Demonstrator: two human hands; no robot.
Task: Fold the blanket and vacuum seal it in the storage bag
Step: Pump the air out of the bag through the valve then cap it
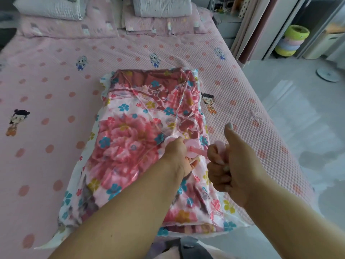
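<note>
We see no brand, label or readable writing anywhere in view. One clear plastic storage bag with a flower-printed border (78, 186) lies flat on the bed covered by a pink dotted sheet with cartoon figures (56, 75), near the bed's right edge. Inside it sits one folded blanket with large pink and red blooms and small blue and yellow flowers (130, 131), filling the bag from its far end almost to the near end.

On top of the bag, right of its middle, we count two round pink discs of the valve: one pale disc (169, 140) mostly hidden under our left hand (177, 156), and one flat pink cap (194, 148) just beside it. The left hand rests on the bag with its fingers curled down over the valve area; what exactly they pinch we cannot tell. A thin pink strap (199, 153) runs from the cap towards our right hand (229, 165), which is closed in a fist around a small round pink piece (219, 146), thumb pointing straight up.

At the head of the bed we count two white ribbed pillows (50, 8), each lying on a pink patterned pillow (71, 28). On the floor at the right stands one stack of round coloured stools (291, 42), and one white round base (327, 74) lies nearby.
</note>
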